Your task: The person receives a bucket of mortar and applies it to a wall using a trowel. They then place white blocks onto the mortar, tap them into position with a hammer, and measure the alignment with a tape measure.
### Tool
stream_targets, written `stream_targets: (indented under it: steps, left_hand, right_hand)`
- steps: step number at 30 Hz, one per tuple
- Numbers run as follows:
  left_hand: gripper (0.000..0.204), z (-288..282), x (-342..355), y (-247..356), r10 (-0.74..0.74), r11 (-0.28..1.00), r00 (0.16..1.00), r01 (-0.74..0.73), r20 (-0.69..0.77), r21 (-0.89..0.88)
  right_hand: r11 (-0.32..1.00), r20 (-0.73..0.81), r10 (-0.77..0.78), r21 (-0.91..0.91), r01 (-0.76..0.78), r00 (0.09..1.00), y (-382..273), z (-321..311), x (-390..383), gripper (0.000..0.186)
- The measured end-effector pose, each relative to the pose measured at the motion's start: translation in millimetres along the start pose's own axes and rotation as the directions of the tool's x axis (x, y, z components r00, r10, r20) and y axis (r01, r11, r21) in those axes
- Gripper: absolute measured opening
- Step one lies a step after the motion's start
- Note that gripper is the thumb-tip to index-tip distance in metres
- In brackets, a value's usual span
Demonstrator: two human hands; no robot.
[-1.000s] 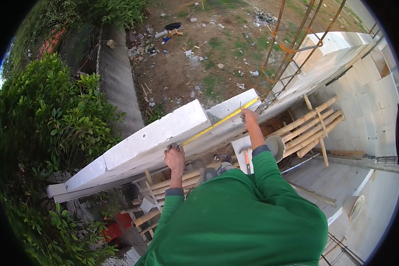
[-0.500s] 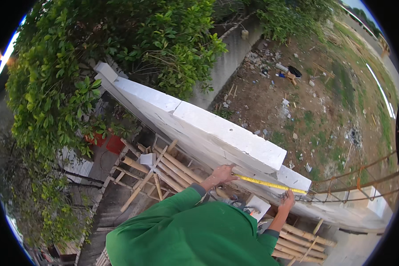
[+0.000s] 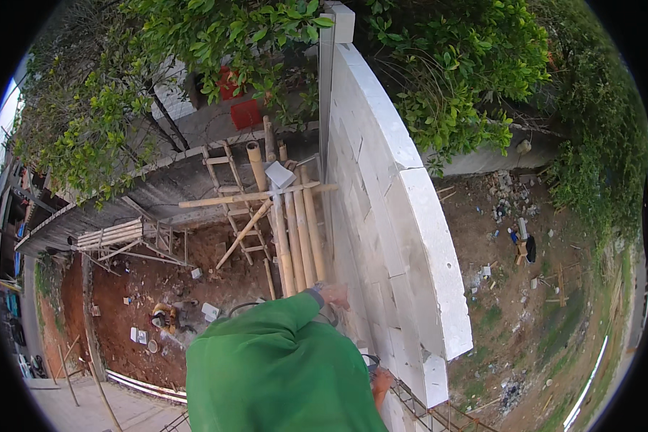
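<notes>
My left hand (image 3: 335, 295) reaches past the green sleeve, close to the inner face of the white block wall (image 3: 389, 263). It is smeared by motion, and its fingers do not show clearly. Lower down, my right hand (image 3: 381, 381) is near the wall's stepped end, partly covered by the green garment. A small dark curved thing (image 3: 371, 360) lies just above it; whether the hand touches it I cannot tell. No yellow measuring tape shows now.
Bamboo scaffold poles (image 3: 295, 234) run along the wall's left side, with a white block (image 3: 279, 175) on them. Thin rusty bars (image 3: 410, 399) extend past the wall's near end. Far below left, a person (image 3: 165, 317) is on the reddish ground. Leafy branches (image 3: 461, 72) overhang the far end.
The view has swung left, so the wall now runs nearly straight away from me. The yellow tape stretched between my hands is out of sight. Both hands have come closer to my body.
</notes>
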State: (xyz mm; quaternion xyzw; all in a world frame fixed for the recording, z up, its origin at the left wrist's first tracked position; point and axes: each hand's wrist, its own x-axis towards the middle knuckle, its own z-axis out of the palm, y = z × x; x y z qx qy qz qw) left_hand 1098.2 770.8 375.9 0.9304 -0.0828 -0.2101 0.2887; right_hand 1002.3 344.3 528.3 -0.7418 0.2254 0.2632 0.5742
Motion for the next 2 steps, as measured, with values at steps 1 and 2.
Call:
stream_targets:
  steps: [1, 2]
  left_hand:
    - [0.038, 11.0, -20.6, -33.7, 0.053, 0.998, 0.989, -0.048, -0.136, 0.038]
    - [0.038, -17.9, -16.2, 6.4, -0.264, 0.964, 0.954, 0.255, -0.143, -0.074]
  right_hand:
    - [0.99, 0.114, -0.094, -0.098, 0.105, 0.989, 27.6, -5.5, 21.3, 0.021]
    - [0.988, 0.061, -0.074, -0.134, 0.081, 0.995, 38.6, -32.7, 16.3, 0.021]
